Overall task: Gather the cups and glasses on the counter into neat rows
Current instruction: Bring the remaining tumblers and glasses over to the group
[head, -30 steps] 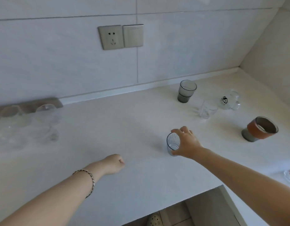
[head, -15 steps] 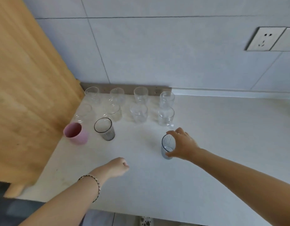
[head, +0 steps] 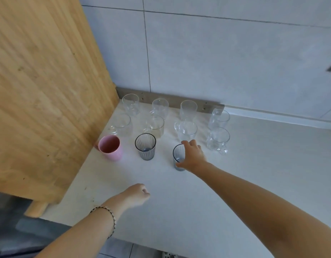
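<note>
My right hand (head: 193, 157) grips a grey ribbed glass (head: 178, 157) that stands on the white counter (head: 235, 183), in line with a second grey ribbed glass (head: 145, 146) and a pink cup (head: 110, 147) to its left. Behind them several clear glasses stand in two rows, among them one at the back left (head: 131, 104) and one at the front right (head: 218, 139). My left hand (head: 136, 194), a loose fist with a bracelet on its wrist, rests on the counter nearer to me and holds nothing.
A wooden panel (head: 45, 86) rises along the counter's left side, next to the pink cup. The tiled wall (head: 216, 53) stands behind the glasses. The counter's front edge runs below my left forearm.
My view swung left from the counter's right part to the rows of glasses. My right hand carried the grey ribbed glass leftward and closer to the rows. My left fist stayed low.
</note>
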